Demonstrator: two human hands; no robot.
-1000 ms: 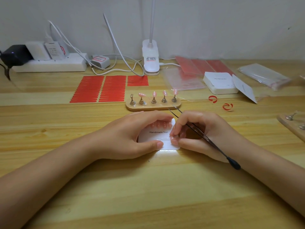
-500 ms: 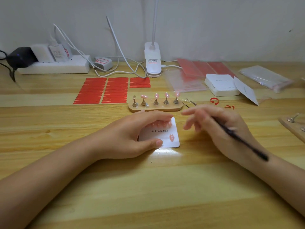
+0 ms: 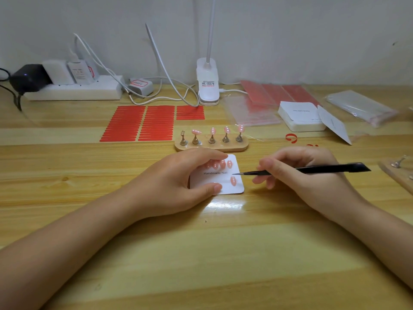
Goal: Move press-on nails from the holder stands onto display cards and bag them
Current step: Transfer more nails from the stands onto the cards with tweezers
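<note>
A white display card (image 3: pixel 223 182) printed "Handmade Nail" lies on the wooden table. My left hand (image 3: pixel 178 182) holds it by its far and near edges with fingers and thumb. Several pink nails sit in a row at the card's top; one pink nail (image 3: pixel 233 181) sits lower right. My right hand (image 3: pixel 297 173) grips black tweezers (image 3: pixel 312 170), tips pointing left at the card's right edge. Behind the card a wooden holder stand (image 3: pixel 211 147) carries several pegs; the leftmost peg (image 3: pixel 183 139) is bare, the others bear pink nails.
Red adhesive tab sheets (image 3: pixel 138 124) lie behind the stand. A stack of white cards (image 3: pixel 300 117) and clear bags (image 3: pixel 362 107) lie back right, with red peel-off curls (image 3: pixel 291 138) nearby. A second stand (image 3: pixel 397 171) shows at the right edge. Lamp clip (image 3: pixel 207 83), cables and power strip (image 3: pixel 73 90) line the wall.
My right hand lifted off the card, where it had pressed a nail down, and turned the tweezers so the tips now point left at the card. My left hand stayed put.
</note>
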